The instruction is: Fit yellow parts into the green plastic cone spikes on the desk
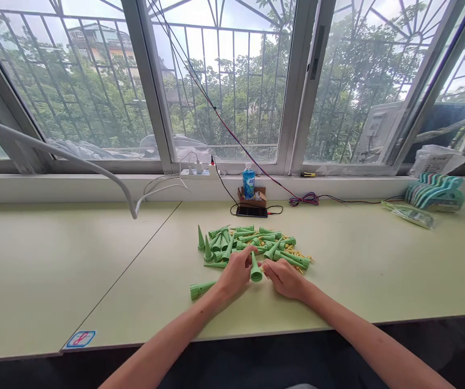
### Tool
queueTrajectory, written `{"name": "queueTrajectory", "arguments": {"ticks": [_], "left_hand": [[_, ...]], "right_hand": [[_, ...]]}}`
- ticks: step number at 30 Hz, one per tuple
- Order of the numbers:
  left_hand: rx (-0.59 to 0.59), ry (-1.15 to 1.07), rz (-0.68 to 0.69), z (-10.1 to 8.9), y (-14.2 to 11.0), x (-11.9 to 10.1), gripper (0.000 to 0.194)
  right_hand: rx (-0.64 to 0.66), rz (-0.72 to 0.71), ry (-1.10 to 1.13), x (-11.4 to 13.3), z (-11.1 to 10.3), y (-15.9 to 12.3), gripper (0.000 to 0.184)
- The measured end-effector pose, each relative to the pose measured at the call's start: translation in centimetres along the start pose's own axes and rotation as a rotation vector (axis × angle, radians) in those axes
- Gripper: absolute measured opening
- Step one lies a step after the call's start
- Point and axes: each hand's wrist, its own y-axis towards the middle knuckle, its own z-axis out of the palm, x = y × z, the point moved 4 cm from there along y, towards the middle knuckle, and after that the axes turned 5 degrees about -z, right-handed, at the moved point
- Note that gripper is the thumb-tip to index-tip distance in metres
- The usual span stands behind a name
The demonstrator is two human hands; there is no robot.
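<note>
My left hand is closed around a green plastic watering spike, its wide round end turned toward me. Right beside it, my right hand has its fingers pinched together by the spike. Something small and yellowish seems to show at those fingertips, but most of it is hidden. Just beyond both hands lies a pile of green watering spikes, with small yellow pieces scattered along its right side. One separate spike rests by my left forearm. Two others stand upright at the pile's left end.
Behind the pile lies a phone with a cable, before a small cardboard box and a blue bottle. Teal hangers stand at the right rear. A white cable hangs at left. The table ends close to me.
</note>
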Motion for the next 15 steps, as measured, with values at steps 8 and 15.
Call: {"name": "queueTrajectory", "arguments": {"ticks": [8,15], "left_hand": [[-0.041,-0.043,0.015,-0.21,-0.09,-0.44,0.035],[-0.064,-0.088,0.04,-0.1,0.07,-0.22,0.037]], "right_hand": [[0.017,0.006,-0.003,-0.01,0.11,0.01,0.031],[0.028,0.011,-0.017,0.12,0.11,-0.01,0.03]]}}
